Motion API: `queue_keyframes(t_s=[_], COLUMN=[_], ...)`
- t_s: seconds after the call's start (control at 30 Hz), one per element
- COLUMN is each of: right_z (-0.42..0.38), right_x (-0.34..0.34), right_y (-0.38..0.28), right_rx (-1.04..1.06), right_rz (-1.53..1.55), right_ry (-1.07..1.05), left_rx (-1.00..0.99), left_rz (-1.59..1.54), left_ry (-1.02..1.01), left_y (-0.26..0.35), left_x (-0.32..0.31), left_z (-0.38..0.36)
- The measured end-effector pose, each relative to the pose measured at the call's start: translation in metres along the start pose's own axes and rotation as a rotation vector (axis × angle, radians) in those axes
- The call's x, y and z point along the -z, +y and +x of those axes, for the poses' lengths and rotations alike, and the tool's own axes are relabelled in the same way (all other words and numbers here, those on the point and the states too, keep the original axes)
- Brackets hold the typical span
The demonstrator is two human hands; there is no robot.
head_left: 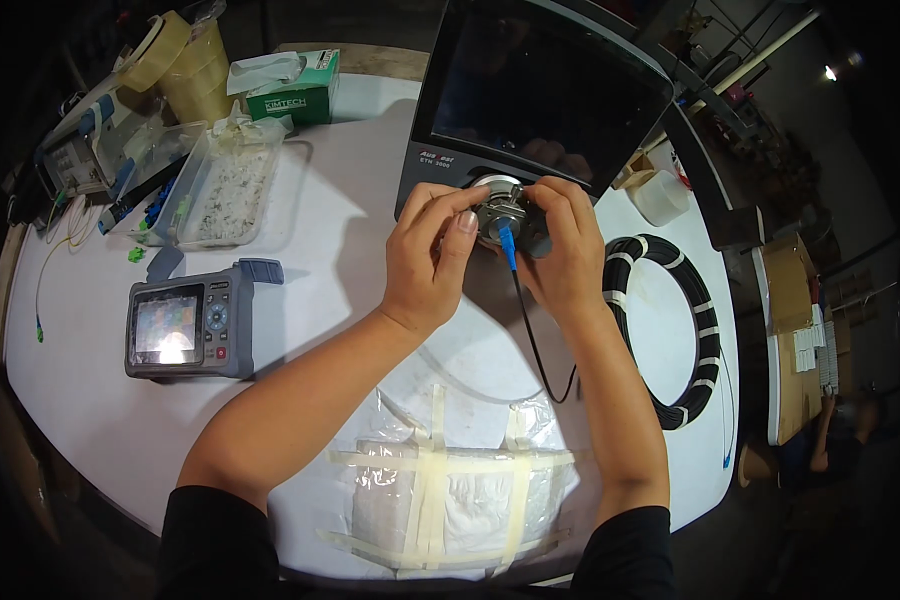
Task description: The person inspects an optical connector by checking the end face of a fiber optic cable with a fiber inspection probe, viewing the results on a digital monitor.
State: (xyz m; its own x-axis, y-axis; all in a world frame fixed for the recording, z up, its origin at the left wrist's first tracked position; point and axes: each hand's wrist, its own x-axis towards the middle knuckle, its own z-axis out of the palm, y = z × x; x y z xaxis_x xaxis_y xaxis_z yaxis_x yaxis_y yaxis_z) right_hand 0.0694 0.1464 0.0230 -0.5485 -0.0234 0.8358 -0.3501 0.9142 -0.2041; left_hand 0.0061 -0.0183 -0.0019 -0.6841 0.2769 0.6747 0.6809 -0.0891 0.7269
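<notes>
A large dark machine [530, 100] with a black screen stands at the back of the white table. On its front is a round metal fixture [500, 207], with a blue connector [507, 240] in it and a black cable [530, 335] hanging down in a loop. My left hand [428, 250] is closed on the fixture's left side, thumb beside the metal. My right hand [567, 240] is closed round its right side, index finger near the top; its thumb is partly hidden by the connector.
A grey handheld meter [215, 318], a plastic bin [232, 185] of small parts, a green tissue box [305, 90] and tape rolls [185, 60] stand left. A coiled black cable [708, 345] lies right, near a white roll [662, 198]. A taped plastic pad [460, 505] is in front.
</notes>
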Motion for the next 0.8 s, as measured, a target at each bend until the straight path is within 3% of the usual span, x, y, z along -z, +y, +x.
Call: queue_keyframes(t_s=[0.53,0.6,0.7,0.8], right_z=[0.002,0.001,-0.004,-0.005], right_x=[0.004,0.005,0.0,-0.001], right_y=[0.005,-0.002,-0.001,0.0], right_rx=[0.057,0.012,-0.047,-0.08], right_rz=[0.025,-0.001,-0.028,0.008], right_ry=[-0.051,-0.041,-0.023,-0.037], left_rx=[0.031,-0.149,-0.267,-0.217], left_rz=[-0.099,0.0,0.119,0.078], left_ry=[0.025,0.027,-0.02,-0.028], left_y=[-0.004,-0.006,0.0,0.0], left_x=[-0.001,-0.003,-0.005,-0.003], left_z=[0.0,0.003,0.005,0.005])
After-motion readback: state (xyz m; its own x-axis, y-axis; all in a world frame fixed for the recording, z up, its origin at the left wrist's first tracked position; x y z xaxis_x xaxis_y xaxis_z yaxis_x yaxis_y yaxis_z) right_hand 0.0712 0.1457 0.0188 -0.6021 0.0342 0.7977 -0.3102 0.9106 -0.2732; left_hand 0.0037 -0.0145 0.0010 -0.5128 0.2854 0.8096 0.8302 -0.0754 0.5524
